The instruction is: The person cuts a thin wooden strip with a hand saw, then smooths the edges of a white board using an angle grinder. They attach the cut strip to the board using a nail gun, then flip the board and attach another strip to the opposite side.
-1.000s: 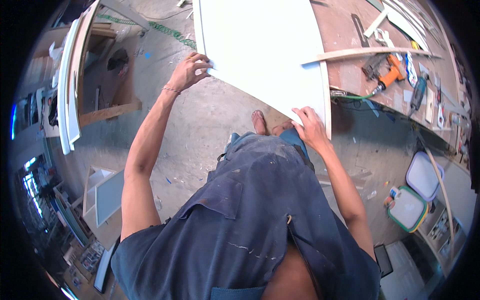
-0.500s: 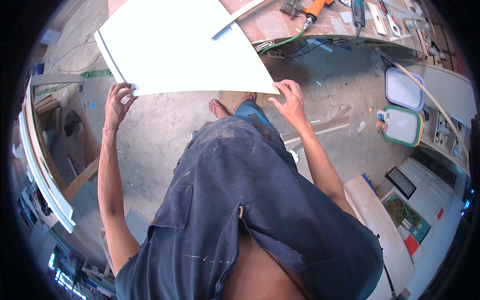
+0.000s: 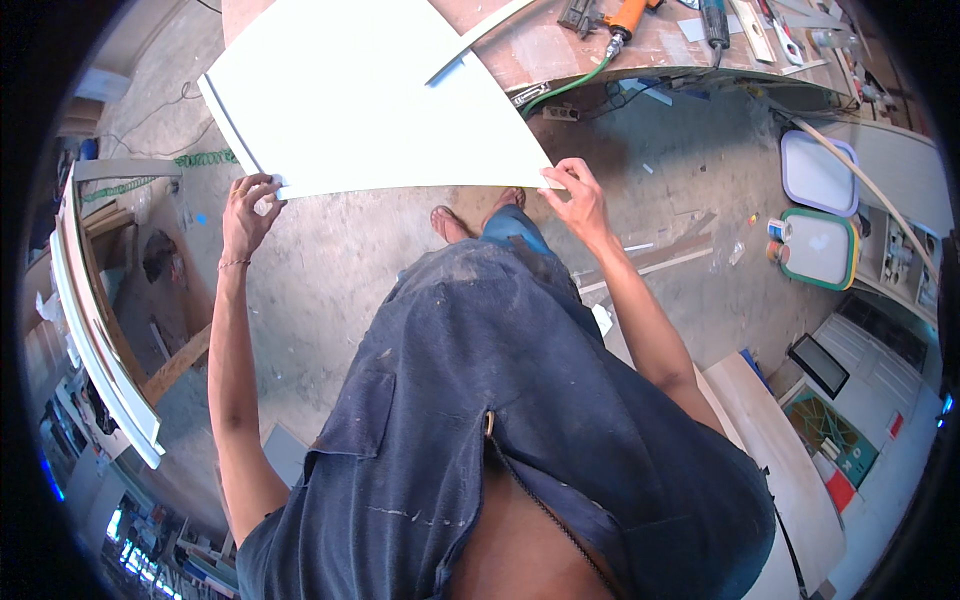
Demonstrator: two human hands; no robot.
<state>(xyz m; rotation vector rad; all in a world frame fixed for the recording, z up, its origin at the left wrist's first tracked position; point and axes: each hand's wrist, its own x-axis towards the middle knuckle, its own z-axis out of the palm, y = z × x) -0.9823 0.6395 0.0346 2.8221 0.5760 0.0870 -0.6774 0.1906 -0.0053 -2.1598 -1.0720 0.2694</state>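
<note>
White panel held at two corners over the workshop floor

White and flat, one large panel (image 3: pixel 370 100) is held out in front of the person, its near edge running between the two hands and its far part lying over the edge of the worktop (image 3: pixel 560 45). Two hands grip it, one at each near corner. The left hand (image 3: pixel 250 210) is raised on a nearly straight forearm, fingers curled shut around the left corner, thumb toward the underside. The right hand (image 3: pixel 578 200) reaches forward from a bent elbow and pinches the right corner, fingers closed on the edge. The panel sits above and ahead of both hands, tilted slightly, its left side lower in the view.

Beneath it, one foot in a sandal (image 3: pixel 450 222) stands on the concrete floor (image 3: pixel 330 290). On the worktop lie one orange power tool (image 3: pixel 625 18) with a green hose (image 3: pixel 570 80), and one pale strip of wood (image 3: pixel 480 35) resting across the panel. To the right on the floor stand two lidded tubs (image 3: pixel 818 210), one rimmed purple, one green. At the far left leans a curved white frame (image 3: pixel 95 330).
</note>
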